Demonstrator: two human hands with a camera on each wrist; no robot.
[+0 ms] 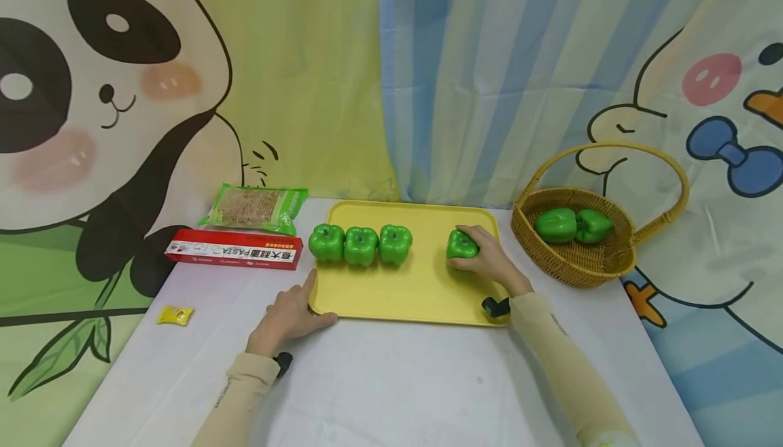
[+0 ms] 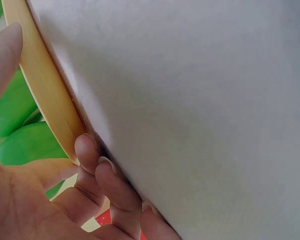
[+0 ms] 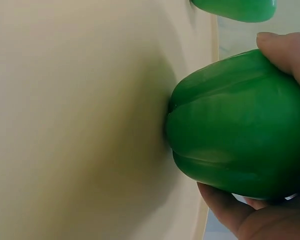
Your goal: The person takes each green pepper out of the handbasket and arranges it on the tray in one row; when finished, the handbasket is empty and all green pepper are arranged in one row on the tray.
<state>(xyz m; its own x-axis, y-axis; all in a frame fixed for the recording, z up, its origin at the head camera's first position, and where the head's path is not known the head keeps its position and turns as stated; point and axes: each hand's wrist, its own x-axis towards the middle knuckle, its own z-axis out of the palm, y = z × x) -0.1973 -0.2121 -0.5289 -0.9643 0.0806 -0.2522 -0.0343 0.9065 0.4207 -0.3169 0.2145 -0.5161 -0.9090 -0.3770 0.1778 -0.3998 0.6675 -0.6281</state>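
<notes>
My right hand (image 1: 489, 255) grips a green bell pepper (image 1: 461, 244) over the right part of the yellow tray (image 1: 422, 297). In the right wrist view, thumb and fingers lie on opposite sides of this pepper (image 3: 235, 130), its lobed end right at the tray surface. My left hand (image 1: 291, 312) rests at the tray's front left corner, thumb along the front edge and index finger along the left side. The left wrist view shows its fingertips (image 2: 112, 182) down at the tray's rim (image 2: 47, 100). Three more green bell peppers (image 1: 361, 246) stand in a row on the tray's left part.
Right of the tray stands a wicker basket (image 1: 575, 267) with a tall handle, two green bell peppers (image 1: 557, 225) inside. A red pasta box (image 1: 234, 248) and a green-edged food packet (image 1: 253, 208) lie to the left, with a small yellow packet (image 1: 175, 315) nearer.
</notes>
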